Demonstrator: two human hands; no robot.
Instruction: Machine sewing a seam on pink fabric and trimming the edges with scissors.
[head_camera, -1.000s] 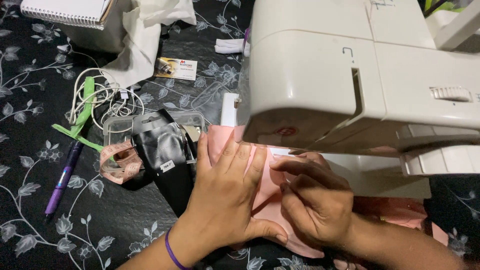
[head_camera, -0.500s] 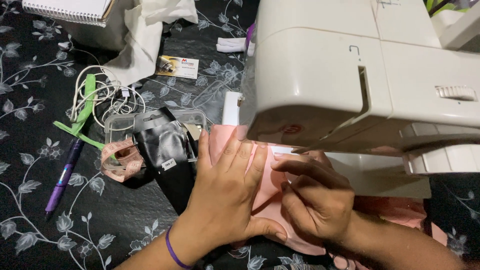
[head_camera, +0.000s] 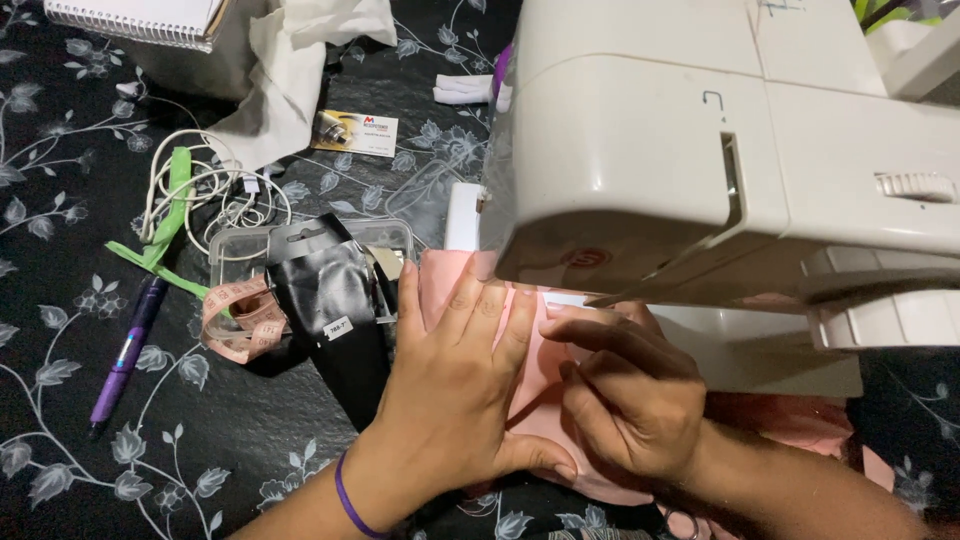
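A white sewing machine (head_camera: 700, 150) fills the upper right. Pink fabric (head_camera: 540, 370) lies on its bed under the machine head. My left hand (head_camera: 450, 400) rests flat on the fabric with fingers spread, pointing toward the needle area. My right hand (head_camera: 625, 395) sits just right of it, fingers curled and pinching the fabric's fold close under the head. The needle and presser foot are hidden by the machine head. A purple band circles my left wrist.
Left of my hands lie a black packet (head_camera: 335, 310) over a clear plastic box (head_camera: 240, 245), a pink tape measure (head_camera: 235, 320), a purple pen (head_camera: 125, 350), white cable (head_camera: 215, 190) and a green strip. A notebook (head_camera: 135, 18), white cloth and a small card (head_camera: 358, 132) lie farther back.
Both hands stay in place on the pink fabric. The view has shifted slightly; nothing else has visibly moved.
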